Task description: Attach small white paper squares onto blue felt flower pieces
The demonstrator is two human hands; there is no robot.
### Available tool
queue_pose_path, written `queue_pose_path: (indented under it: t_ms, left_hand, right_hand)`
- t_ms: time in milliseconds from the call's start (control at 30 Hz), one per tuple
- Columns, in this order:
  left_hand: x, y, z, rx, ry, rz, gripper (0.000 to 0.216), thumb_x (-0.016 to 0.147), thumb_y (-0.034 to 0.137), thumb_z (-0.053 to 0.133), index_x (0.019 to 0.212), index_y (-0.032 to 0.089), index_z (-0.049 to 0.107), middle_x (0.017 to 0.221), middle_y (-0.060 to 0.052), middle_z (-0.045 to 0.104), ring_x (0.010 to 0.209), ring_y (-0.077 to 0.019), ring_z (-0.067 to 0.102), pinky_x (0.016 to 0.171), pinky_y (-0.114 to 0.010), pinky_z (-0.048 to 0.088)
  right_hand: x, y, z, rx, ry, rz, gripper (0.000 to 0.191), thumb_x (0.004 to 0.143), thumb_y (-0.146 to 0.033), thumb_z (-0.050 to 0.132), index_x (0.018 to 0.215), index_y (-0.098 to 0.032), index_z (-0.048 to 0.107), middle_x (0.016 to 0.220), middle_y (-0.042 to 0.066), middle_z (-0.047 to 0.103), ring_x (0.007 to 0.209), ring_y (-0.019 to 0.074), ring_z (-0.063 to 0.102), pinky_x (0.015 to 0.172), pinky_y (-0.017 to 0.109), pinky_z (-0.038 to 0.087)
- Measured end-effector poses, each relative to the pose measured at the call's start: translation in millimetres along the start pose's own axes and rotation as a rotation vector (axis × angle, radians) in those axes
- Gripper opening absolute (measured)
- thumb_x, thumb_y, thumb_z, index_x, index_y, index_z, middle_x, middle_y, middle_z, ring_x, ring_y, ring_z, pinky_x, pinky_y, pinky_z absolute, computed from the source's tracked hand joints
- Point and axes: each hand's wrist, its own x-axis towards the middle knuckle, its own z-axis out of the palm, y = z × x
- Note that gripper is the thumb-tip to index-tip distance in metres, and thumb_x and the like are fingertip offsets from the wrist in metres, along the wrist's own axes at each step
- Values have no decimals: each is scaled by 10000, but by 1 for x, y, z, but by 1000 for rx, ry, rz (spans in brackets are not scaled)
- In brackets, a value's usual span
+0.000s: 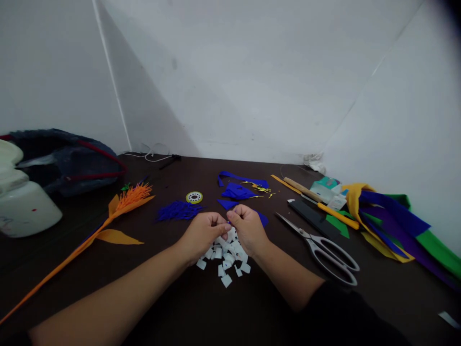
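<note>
My left hand (pixel 207 231) and my right hand (pixel 249 229) meet at the middle of the table, fingertips pinched together. Whatever lies between the fingers is too small and hidden to name; a speck of blue shows there. Beneath them lies a heap of small white paper squares (pixel 226 280). To the left is a pile of thin twisted blue strips (pixel 178 210). Just beyond my hands are cut pieces of blue crepe paper (pixel 238 191) with some yellow fringe bits (pixel 262 189). A yellow-rimmed round roll (pixel 194 197) rests behind the blue pile.
Scissors (pixel 317 242) lie open to the right, near a black flat bar (pixel 311 217), a yellow-handled tool (pixel 338 216) and coloured crepe paper (pixel 389 221). On the left are an orange paper flower (pixel 108 216), a white bottle (pixel 29 206) and a dark mesh basket (pixel 82 166).
</note>
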Motion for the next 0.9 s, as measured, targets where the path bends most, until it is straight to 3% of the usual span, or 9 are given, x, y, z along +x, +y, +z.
queue_pose_path:
  t_ms: [200, 367, 467, 700, 900]
  left_hand:
    - [-1, 2, 3, -43, 1, -21, 222, 703, 303, 511, 541, 152, 514, 509, 22, 492, 460, -74, 361, 463, -208, 271]
    - [-2, 0, 3, -163, -28, -26, 231, 727, 317, 491, 556, 161, 498, 555, 9, 523, 518, -92, 441, 538, -221, 351]
    - [-2, -2, 3, -214, -61, -28, 253, 722, 337, 504, 544, 159, 493, 572, -1, 531, 564, -101, 469, 588, -231, 376]
    - [-1, -3, 3, -232, -73, -52, 222, 699, 317, 529, 543, 160, 507, 540, 8, 523, 511, -89, 446, 544, -226, 363]
    - [0, -3, 4, -170, -22, -16, 204, 698, 304, 527, 559, 154, 527, 546, 13, 535, 526, -93, 459, 544, -221, 352]
  right_hand:
    - [-1, 0, 3, 86, -5, 55, 242, 616, -329, 634, 568, -185, 446, 509, -53, 397, 467, 79, 358, 458, 223, 309]
    - [-4, -13, -5, 310, -214, 145, 241, 682, -398, 558, 746, -166, 584, 687, 17, 525, 600, 117, 474, 554, 267, 399]
    - [-5, -17, -8, 298, -302, 147, 167, 635, -323, 619, 680, -171, 568, 718, 13, 542, 586, 119, 486, 540, 276, 409]
    - [-5, -10, -2, 304, -207, 110, 220, 609, -274, 632, 573, -188, 433, 584, -41, 448, 484, 86, 426, 468, 239, 374]
    - [-6, -9, 4, 289, -112, 141, 199, 620, -277, 623, 615, -189, 445, 529, -57, 427, 446, 80, 397, 434, 227, 343]
